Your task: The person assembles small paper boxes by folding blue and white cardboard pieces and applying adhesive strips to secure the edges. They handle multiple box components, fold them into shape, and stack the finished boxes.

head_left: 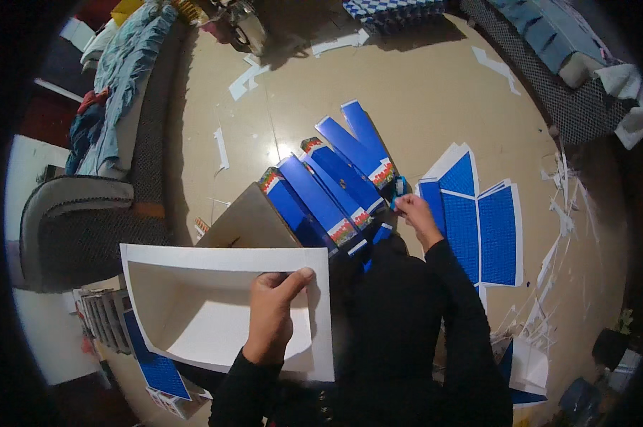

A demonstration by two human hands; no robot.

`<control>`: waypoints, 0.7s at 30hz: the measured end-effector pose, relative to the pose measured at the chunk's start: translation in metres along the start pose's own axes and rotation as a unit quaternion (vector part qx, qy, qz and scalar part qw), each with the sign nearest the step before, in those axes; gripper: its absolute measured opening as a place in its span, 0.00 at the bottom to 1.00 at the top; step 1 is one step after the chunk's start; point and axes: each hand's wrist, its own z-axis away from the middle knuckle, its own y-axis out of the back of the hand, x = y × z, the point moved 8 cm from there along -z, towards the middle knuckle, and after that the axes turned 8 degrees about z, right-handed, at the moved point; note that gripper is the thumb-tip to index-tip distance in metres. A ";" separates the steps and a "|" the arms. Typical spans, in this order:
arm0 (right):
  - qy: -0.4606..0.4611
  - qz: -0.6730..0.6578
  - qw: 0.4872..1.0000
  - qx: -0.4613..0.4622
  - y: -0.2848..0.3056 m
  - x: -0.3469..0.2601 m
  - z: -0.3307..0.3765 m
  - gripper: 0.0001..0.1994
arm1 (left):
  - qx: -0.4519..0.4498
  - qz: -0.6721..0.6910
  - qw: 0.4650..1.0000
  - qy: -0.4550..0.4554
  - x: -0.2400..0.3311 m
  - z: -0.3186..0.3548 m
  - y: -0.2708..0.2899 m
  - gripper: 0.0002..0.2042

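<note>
Here, long blue cartons (321, 196) with red-and-green end labels lie fanned on the beige floor (421, 92); flat blue carton blanks (488, 231) with white edges lie to their right; the left hand (271, 313) is clamped on a white folded cardboard tray (193, 299), low and left of the cartons; the right hand (415, 213) pinches a small, hard-to-make-out blue piece (399, 188) by the cartons' near ends.

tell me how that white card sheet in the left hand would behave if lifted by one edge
The white sheet probably stays fairly stiff: the left hand holds it at one edge and it keeps its folded, tray-like shape without drooping. It looks thin, so likely light for its size. Being broad and flat, it may well bend or crease if pinched hard.
</note>
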 end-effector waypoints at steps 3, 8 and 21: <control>0.160 0.047 0.982 -0.084 -0.025 -0.132 0.057 0.07 | -0.001 0.010 1.000 -0.015 -0.002 -0.002 0.004 0.13; 0.251 0.199 0.906 -0.275 -0.102 -0.264 0.189 0.09 | -0.021 0.049 0.997 -0.052 -0.001 -0.005 0.006 0.13; 0.265 0.458 0.837 -0.136 -0.153 -0.294 0.242 0.13 | -0.056 0.083 0.988 -0.119 -0.006 -0.013 0.005 0.14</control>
